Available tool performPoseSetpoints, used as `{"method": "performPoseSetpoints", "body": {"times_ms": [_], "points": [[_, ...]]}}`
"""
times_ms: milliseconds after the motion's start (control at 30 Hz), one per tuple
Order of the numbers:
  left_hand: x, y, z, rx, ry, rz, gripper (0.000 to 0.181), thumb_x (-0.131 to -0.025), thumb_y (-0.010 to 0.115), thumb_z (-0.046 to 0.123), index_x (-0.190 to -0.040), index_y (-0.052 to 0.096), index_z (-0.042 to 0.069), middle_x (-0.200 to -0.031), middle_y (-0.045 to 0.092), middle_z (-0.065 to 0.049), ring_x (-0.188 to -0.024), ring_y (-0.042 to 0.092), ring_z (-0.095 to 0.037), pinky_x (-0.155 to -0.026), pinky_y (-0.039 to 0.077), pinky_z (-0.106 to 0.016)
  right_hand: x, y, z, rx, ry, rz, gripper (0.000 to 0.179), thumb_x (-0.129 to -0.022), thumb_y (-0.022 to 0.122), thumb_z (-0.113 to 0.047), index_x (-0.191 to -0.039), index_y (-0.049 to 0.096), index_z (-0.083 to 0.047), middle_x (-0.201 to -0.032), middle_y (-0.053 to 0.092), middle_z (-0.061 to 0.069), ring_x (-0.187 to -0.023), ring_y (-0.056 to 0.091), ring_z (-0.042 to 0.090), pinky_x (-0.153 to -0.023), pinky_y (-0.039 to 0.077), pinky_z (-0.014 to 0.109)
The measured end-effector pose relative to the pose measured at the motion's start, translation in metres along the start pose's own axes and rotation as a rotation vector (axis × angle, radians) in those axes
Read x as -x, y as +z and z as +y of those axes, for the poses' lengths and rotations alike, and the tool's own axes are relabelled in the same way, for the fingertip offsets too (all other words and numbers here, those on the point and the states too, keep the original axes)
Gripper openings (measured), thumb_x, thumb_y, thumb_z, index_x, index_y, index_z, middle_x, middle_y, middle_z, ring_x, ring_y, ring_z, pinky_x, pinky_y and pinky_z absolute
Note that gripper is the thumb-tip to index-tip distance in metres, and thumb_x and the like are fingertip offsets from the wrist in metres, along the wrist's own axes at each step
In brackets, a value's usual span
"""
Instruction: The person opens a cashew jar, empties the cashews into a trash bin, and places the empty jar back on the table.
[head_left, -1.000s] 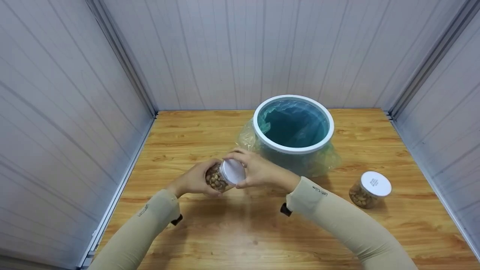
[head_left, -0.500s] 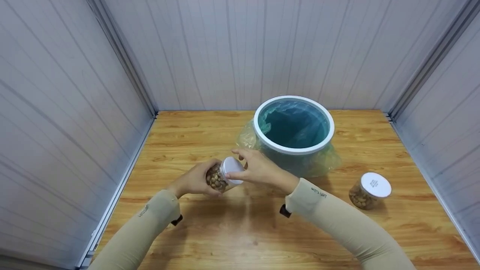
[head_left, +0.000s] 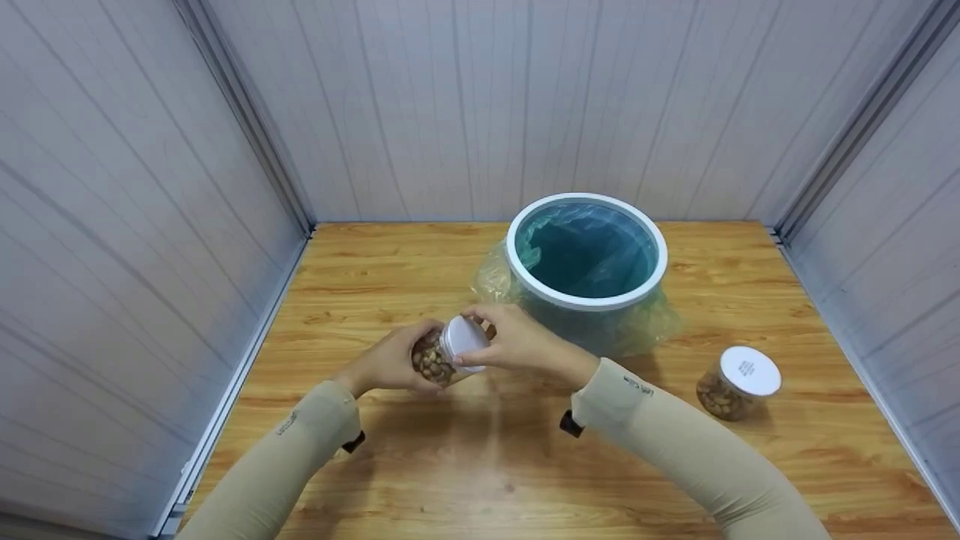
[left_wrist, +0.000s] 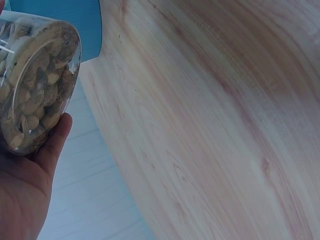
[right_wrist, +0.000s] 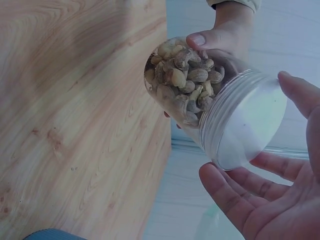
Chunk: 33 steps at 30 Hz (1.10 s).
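Observation:
A clear jar of nuts (head_left: 431,358) is tilted above the table, its white lid (head_left: 466,341) facing right. My left hand (head_left: 386,361) grips the jar's body from the left, thumb and fingers round it. The right hand (head_left: 521,343) has its fingertips and thumb on opposite edges of the lid. In the right wrist view the lid (right_wrist: 252,122) sits on the jar's ridged neck, with the thumb at one rim and the fingers at the other. The left wrist view shows the jar's base (left_wrist: 40,90) full of nuts, above the left palm (left_wrist: 22,200).
Behind the right hand stands a round bin with a white rim (head_left: 586,302) and a green-blue plastic liner (head_left: 493,279) hanging outside. A second lidded jar of nuts (head_left: 724,394) stands upright on the wooden table (head_left: 465,480) at right. Pale panel walls (head_left: 420,112) enclose the table.
My right hand has let go of the lid, shifted its fingers round the edge and taken hold again. The left hand and jar have stayed nearly still.

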<state>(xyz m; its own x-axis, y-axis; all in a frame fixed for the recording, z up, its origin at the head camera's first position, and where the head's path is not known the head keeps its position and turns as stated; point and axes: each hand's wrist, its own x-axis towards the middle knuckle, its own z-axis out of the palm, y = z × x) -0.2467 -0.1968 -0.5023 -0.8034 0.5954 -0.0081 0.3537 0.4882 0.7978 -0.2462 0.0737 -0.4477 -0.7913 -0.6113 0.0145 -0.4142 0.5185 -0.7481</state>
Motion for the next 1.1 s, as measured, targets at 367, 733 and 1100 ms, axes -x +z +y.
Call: {"method": "performPoseSetpoints", "body": {"times_ms": [367,733,1100], "points": [[-0.0008,0.0005,-0.0006,-0.036,0.008,-0.003,0.09,-0.07,0.103,0.032,-0.146,0.057,0.018,-0.134,0.068,-0.005,-0.119,0.066,-0.022,-0.105,0.059,-0.044,0.0036,-0.0063,0.0019,0.107,-0.197,-0.061,0.077,-0.084,0.094,-0.019,-0.152,0.06,-0.008,-0.156,0.061,0.014,-0.141,0.058,0.035,-0.105,0.06,0.052],[0.0011,0.0,0.0012,0.011,-0.022,-0.011,0.092,-0.072,0.103,0.034,-0.15,0.056,0.02,-0.136,0.067,-0.006,-0.119,0.065,-0.024,-0.104,0.058,-0.048,0.0045,-0.0057,0.0009,0.117,-0.252,-0.056,0.08,-0.083,0.095,-0.016,-0.155,0.059,-0.01,-0.158,0.057,0.013,-0.145,0.056,0.034,-0.113,0.056,0.05],[0.0005,-0.0014,0.0017,0.022,-0.022,-0.005,0.09,-0.07,0.104,0.03,-0.147,0.057,0.02,-0.134,0.068,-0.004,-0.117,0.068,-0.022,-0.102,0.06,-0.045,0.0026,-0.0011,-0.0024,0.068,-0.056,0.047,0.081,-0.093,0.086,-0.044,-0.157,0.056,-0.005,-0.143,0.068,0.019,-0.113,0.073,0.033,-0.094,0.065,0.047]]}}
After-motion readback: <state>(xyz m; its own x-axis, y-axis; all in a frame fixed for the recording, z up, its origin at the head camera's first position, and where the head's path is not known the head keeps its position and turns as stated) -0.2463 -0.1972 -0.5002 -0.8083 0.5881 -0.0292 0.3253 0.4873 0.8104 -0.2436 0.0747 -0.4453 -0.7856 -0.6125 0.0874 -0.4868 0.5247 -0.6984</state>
